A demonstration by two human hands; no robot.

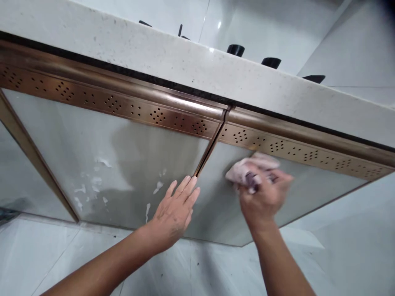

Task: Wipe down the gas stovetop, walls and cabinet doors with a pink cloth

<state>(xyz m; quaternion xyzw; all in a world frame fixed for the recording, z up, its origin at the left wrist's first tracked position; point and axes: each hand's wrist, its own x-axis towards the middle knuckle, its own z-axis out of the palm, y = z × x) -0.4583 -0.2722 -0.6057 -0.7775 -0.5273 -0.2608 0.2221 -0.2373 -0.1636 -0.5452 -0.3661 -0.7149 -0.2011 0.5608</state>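
Note:
My right hand (265,195) grips a crumpled cleaning cloth (243,170), pale pink with dark patches, against the upper part of the right cabinet door (216,197). Motion blurs this hand a little. My left hand (177,209) lies flat with fingers stretched out, its fingertips at the seam between the two doors. On the left cabinet door (61,127), white foam patches (96,181) cling to the glassy grey panel. Both doors have copper-coloured top trim (123,105) pierced with small holes.
Above the doors runs a thick pale stone countertop (154,49) whose edge juts forward. Black knobs (236,50) and other dark parts show beyond it. Light tiled floor (55,246) lies below, and a dark object (8,216) sits at the far left.

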